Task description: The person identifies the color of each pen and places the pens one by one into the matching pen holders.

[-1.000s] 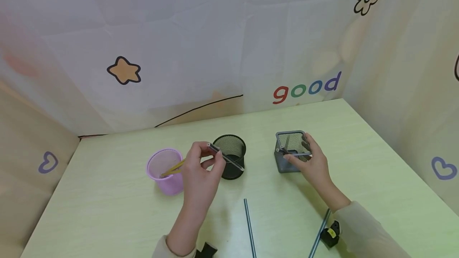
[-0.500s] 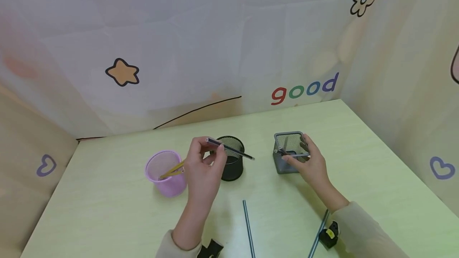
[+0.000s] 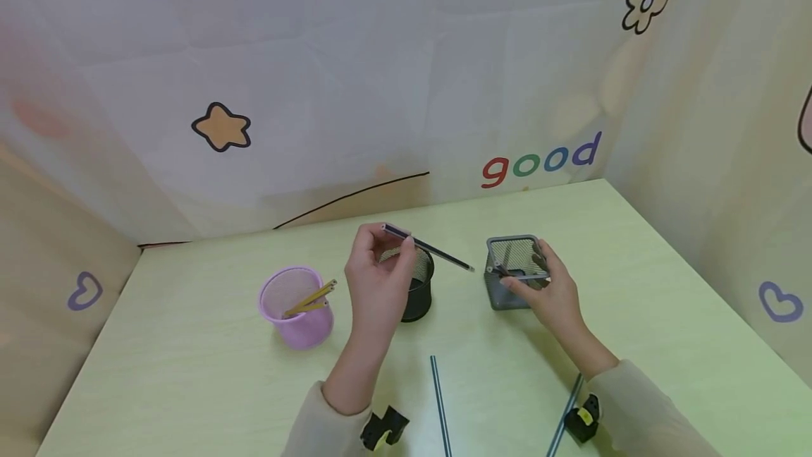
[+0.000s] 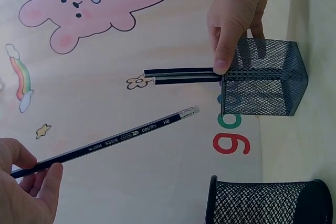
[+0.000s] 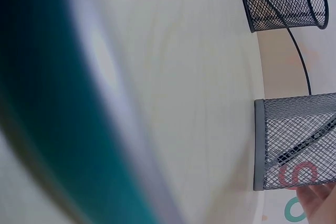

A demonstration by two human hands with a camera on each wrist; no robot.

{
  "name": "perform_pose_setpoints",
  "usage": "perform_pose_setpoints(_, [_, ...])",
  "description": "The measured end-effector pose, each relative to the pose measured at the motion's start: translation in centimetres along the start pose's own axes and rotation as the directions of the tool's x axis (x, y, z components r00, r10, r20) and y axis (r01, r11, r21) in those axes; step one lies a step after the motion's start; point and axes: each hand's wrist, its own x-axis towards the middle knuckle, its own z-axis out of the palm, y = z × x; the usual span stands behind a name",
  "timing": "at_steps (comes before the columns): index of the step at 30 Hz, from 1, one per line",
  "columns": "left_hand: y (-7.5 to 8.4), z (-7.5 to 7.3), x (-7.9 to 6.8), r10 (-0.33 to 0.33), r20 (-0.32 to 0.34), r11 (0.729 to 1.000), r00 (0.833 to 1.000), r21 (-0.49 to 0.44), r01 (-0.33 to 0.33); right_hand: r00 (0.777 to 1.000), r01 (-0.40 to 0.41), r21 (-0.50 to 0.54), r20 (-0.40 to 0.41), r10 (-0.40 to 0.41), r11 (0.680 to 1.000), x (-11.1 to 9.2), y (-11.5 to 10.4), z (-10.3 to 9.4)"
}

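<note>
My left hand (image 3: 377, 288) pinches a dark pencil (image 4: 121, 137) between thumb and fingers, in the air above the round black mesh pen holder (image 3: 419, 300). The pencil's eraser end (image 4: 193, 111) points right, towards the square grey mesh pen holder (image 3: 505, 297), and is apart from it. My right hand (image 3: 557, 295) grips that square holder at its right side, thumb at the rim. Dark pencils (image 4: 181, 76) stick out of the square holder. In the right wrist view only a few fingers (image 5: 315, 200) show beside its mesh.
A purple mesh pen holder (image 3: 304, 333) with yellow pencils (image 3: 311, 300) stands at the left. Two blue-green striped sticks (image 3: 440, 404) lie towards the front. Something blurred teal (image 5: 89, 108) covers the right wrist view's left. A printed cloth (image 3: 355, 90) hangs behind the table.
My left hand has moved right and slightly up with the pencil, bringing its eraser end closer to the square holder. The right hand keeps its hold, nearly still.
</note>
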Motion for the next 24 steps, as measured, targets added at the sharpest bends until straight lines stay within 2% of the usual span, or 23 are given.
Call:
perform_pose_setpoints(9, [-0.5, 1.4, 0.8, -0.017, -0.006, 1.0, 1.0, -0.014, 0.016, 1.0, -0.018, -0.001, 0.006, 0.018, 1.0, 0.1, -0.2, -0.1])
perform_pose_setpoints(18, [-1.2, 2.8, 0.5, -0.061, 0.013, 0.998, 0.998, -0.02, 0.061, 1.0, -0.018, 0.0, 0.008, 0.018, 1.0, 0.1, -0.3, 0.0])
perform_pose_setpoints(24, [-1.7, 3.7, 0.4, -0.04, 0.044, 0.999, 0.998, -0.006, 0.041, 1.0, -0.02, -0.003, 0.006, 0.02, 1.0, 0.1, -0.4, -0.1])
